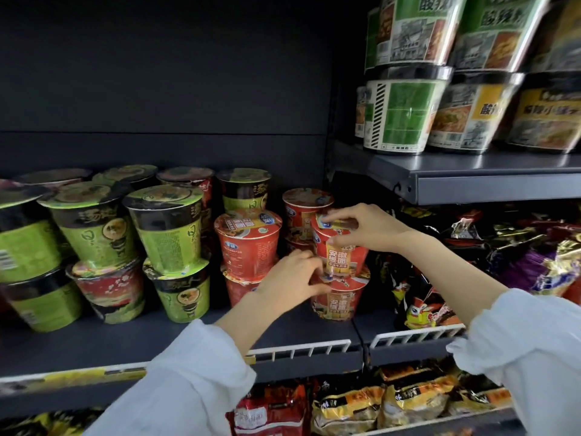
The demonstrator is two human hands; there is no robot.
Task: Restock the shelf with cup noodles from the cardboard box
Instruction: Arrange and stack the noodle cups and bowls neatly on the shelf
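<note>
A red cup noodle (341, 254) stands stacked on another red cup (339, 302) at the right end of the dark middle shelf (132, 344). My right hand (364, 228) grips the upper cup at its lid and upper rim. My left hand (292, 276) holds the same cup at its base, where the two cups meet. More red cups (248, 243) stand stacked just to the left and behind. The cardboard box is out of view.
Green and black cup noodles (166, 228) fill the shelf's left part in two layers. Large green bowls (405, 114) sit on the upper right shelf. Snack bags (531, 256) lie to the right, noodle packets (349, 407) below. A white wire rail (301, 349) lines the shelf front.
</note>
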